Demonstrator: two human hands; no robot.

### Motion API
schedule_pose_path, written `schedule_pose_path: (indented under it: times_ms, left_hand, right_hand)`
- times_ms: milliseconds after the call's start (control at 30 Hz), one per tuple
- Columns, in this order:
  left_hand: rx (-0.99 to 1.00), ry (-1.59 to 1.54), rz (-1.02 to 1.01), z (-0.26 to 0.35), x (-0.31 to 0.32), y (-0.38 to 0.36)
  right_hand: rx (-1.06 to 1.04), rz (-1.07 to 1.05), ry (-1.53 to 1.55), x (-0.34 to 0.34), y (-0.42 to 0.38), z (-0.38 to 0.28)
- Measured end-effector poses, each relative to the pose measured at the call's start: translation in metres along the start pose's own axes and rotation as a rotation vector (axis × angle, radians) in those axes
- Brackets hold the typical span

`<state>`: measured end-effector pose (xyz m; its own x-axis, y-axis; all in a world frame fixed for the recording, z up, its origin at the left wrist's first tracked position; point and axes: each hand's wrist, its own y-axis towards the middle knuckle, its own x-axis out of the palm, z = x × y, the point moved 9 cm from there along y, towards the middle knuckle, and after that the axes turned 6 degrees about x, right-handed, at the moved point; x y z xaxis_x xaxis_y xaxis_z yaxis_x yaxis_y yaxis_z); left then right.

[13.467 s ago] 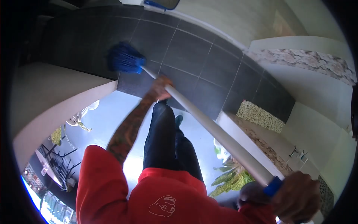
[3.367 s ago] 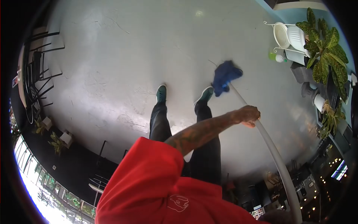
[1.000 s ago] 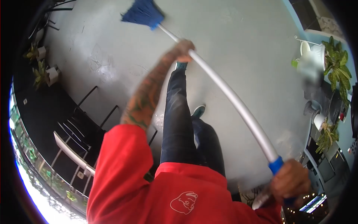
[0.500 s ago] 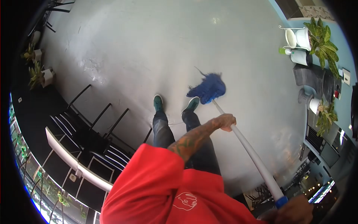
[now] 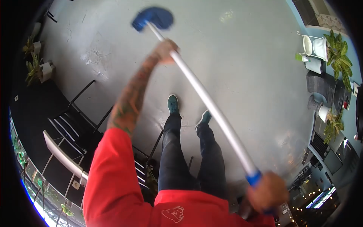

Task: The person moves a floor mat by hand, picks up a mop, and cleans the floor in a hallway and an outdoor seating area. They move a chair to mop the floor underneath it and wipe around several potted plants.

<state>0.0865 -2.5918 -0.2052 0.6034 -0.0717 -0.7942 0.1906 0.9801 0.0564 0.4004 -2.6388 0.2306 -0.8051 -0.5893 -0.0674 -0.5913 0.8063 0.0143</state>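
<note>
A long grey mop handle (image 5: 215, 108) runs diagonally from lower right to upper left. At its far end the blue mop head (image 5: 155, 18) rests against the grey floor (image 5: 257, 68), slightly blurred. My left hand (image 5: 166, 51), on the outstretched tattooed arm, is wrapped round the handle a little below the mop head. My right hand (image 5: 267, 192) grips the near end, by the blue collar (image 5: 253, 178), and is blurred.
Black chairs (image 5: 72, 125) and a pale table edge (image 5: 62, 155) stand at the left. Potted plants (image 5: 338, 56) and a dark stone-like planter (image 5: 321, 83) line the right wall. My green shoes (image 5: 172, 104) are on the floor below the mop.
The mop head has swung up and left, away from my feet. My left hand has moved the same way with the handle; my right hand has shifted left and slightly up.
</note>
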Motion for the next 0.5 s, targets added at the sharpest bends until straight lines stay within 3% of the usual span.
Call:
schedule_pose_path:
  times_ms: [33, 67, 133, 200, 267, 333, 367, 400, 433, 500]
  left_hand:
    - [0.087, -0.008, 0.22, -0.05, -0.021, -0.01]
    - [0.137, -0.021, 0.362, -0.102, -0.025, -0.024]
    - [-0.054, 0.206, -0.024, -0.13, -0.035, -0.017]
    - [0.105, 0.104, 0.095, -0.127, -0.024, -0.021]
    - [-0.018, 0.051, 0.27, -0.064, -0.018, -0.017]
    - [-0.178, -0.01, -0.047, 0.013, -0.002, 0.01]
    - [-0.072, -0.093, 0.135, 0.051, 0.004, 0.014]
    - [-0.098, -0.168, 0.181, 0.093, 0.012, 0.018]
    - [-0.129, -0.226, 0.158, 0.132, 0.031, 0.023]
    - [-0.165, -0.358, 0.066, 0.225, 0.052, 0.028]
  right_hand:
    - [0.075, 0.096, -0.235, 0.008, -0.001, 0.044]
    - [-0.062, 0.035, 0.32, 0.029, 0.017, 0.089]
    - [-0.138, -0.026, 0.478, 0.052, 0.041, 0.107]
    - [-0.196, 0.119, 0.514, 0.036, 0.035, 0.095]
    - [-0.21, 0.112, 0.409, -0.005, 0.018, 0.061]
    - [-0.177, 0.138, 0.28, -0.068, -0.004, -0.003]
    - [-0.298, 0.018, 0.287, -0.101, -0.009, -0.044]
    - [-0.271, -0.259, 0.051, -0.077, 0.01, -0.097]
    - [-0.283, -0.276, 0.066, -0.08, 0.026, -0.146]
    - [-0.029, -0.738, -0.127, -0.043, 0.03, -0.193]
